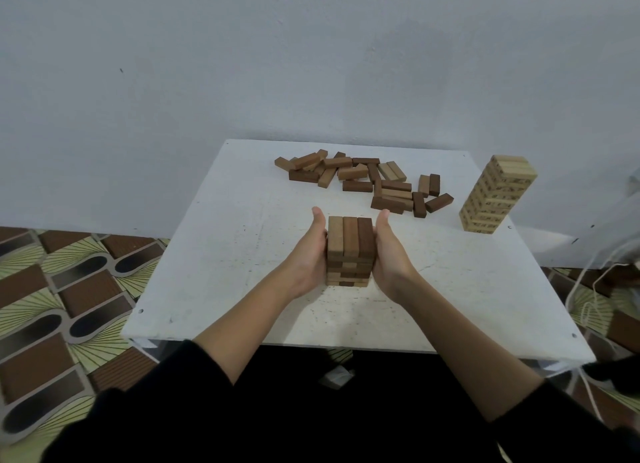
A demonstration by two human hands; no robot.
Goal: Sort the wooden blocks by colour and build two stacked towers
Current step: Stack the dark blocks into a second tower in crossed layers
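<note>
A short tower of brown blocks (350, 241) stands in the middle of the white table (221, 254), several layers high, its top layer three blocks side by side. My left hand (308, 254) presses flat against its left side and my right hand (389, 254) against its right side, fingers straight. A tall tower of pale blocks (497, 194) stands at the table's right. A loose pile of brown blocks (363, 182) lies at the back of the table.
A grey wall rises right behind the table. Patterned floor tiles (69, 306) show on the left, and a white cord (588, 306) hangs by the table's right edge. My black sleeves fill the bottom of the view.
</note>
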